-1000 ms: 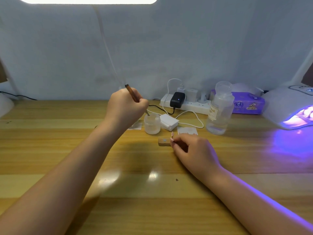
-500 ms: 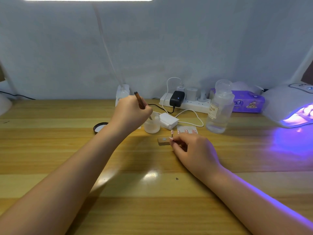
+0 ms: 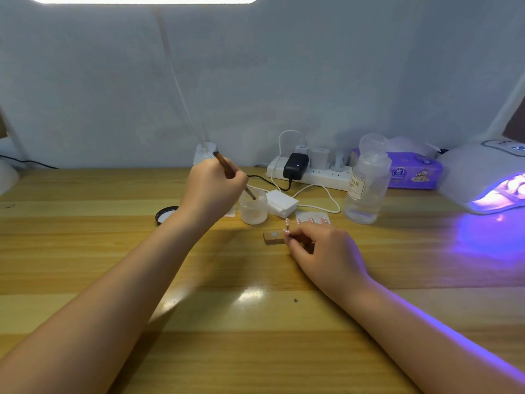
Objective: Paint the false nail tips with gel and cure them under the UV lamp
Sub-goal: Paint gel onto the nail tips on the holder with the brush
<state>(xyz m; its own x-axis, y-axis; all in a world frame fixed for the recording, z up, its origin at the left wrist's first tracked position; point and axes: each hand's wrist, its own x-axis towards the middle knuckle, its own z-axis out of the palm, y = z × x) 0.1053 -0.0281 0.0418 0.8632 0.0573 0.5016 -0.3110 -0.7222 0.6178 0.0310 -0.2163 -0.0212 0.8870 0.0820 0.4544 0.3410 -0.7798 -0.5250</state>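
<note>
My left hand (image 3: 211, 191) grips a brown-handled brush (image 3: 224, 167), and the brush tip dips into a small frosted jar (image 3: 253, 210). My right hand (image 3: 321, 248) pinches a pink false nail tip (image 3: 287, 223) beside a small wooden holder block (image 3: 273, 237). Behind that hand lies a clear sheet with several pink nail tips (image 3: 314, 218). The white UV lamp (image 3: 480, 174) glows purple at the far right.
A black jar lid (image 3: 166, 214) lies left of the jar. White pads (image 3: 281, 206), a clear pump bottle (image 3: 368, 183), a power strip with chargers (image 3: 309, 172), a purple tissue pack (image 3: 412, 172) and a desk lamp base (image 3: 204, 155) stand along the back of the wooden table (image 3: 255, 322).
My left hand has lowered and moved right, bringing the brush tip down into the jar. My right hand stays by the holder block with the nail tip.
</note>
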